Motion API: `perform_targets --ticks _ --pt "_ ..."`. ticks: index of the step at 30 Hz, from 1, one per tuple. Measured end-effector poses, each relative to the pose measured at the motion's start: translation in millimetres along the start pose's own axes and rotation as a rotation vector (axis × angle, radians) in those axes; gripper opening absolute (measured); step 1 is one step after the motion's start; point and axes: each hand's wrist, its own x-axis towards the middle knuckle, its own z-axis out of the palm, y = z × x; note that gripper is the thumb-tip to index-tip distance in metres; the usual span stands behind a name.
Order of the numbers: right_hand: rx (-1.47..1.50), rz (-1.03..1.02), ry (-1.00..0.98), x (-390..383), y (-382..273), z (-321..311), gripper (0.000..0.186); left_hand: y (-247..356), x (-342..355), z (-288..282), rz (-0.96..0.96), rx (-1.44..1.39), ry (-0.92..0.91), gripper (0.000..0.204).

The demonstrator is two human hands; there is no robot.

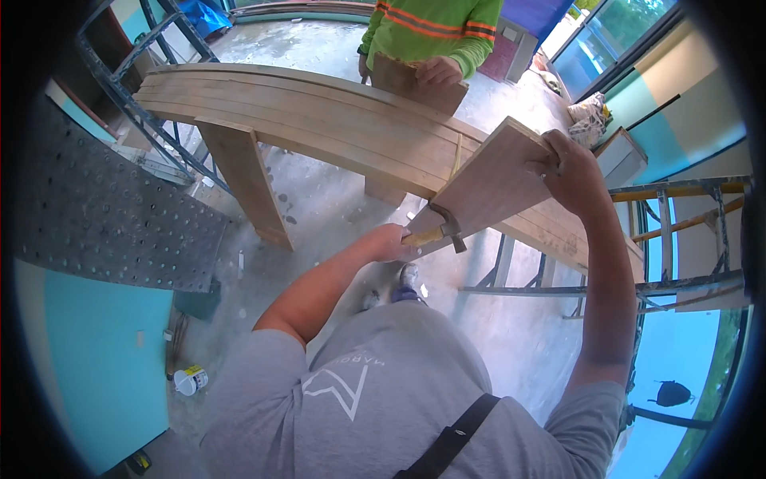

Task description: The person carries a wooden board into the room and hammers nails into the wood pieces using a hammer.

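Concrete floor (319,199), spattered and dusty, spreads under a building site seen from above the worker's own head. At far left a perforated metal panel (112,215) leans over a turquoise wall, with a small white can (190,380) lying on the floor below it. Across the middle runs a stack of long timber planks (303,112) resting on a wooden trestle leg (243,180) and on blue steel scaffold frames (152,48).

The left hand (391,242) is closed round the wooden handle of a claw hammer (441,227), whose steel head sits against the lower edge of a plywood board (491,180). That board rests tilted on the plank stack, its near edge raised toward the worker. The right hand (570,172) is clamped over the board's upper right edge, fingers curled over the edge.

Beyond the stack, a co-worker in a high-visibility green shirt steadies a second plywood piece (415,84) with one hand (437,72).

The board looks stiff, flat and moderately light, likely rough at the cut edges; a grip along an edge, as now, seems the surest hold. At right, more scaffold tubing (678,231) stands beside glazed panels.
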Motion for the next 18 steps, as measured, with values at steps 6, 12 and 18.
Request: perform_targets --ticks 6,12,18 --pt "-0.023 -0.018 -0.060 4 -5 -6 0.037 -9 4 21 0.060 -0.009 0.092 0.053" --pt "-0.168 -0.060 -0.094 7 -3 -6 0.038 -32 13 16 0.113 -0.004 0.089 0.053" --pt "-0.133 -0.117 -0.044 8 -8 -1 0.038 -17 9 4 0.099 0.114 -0.021 0.053"
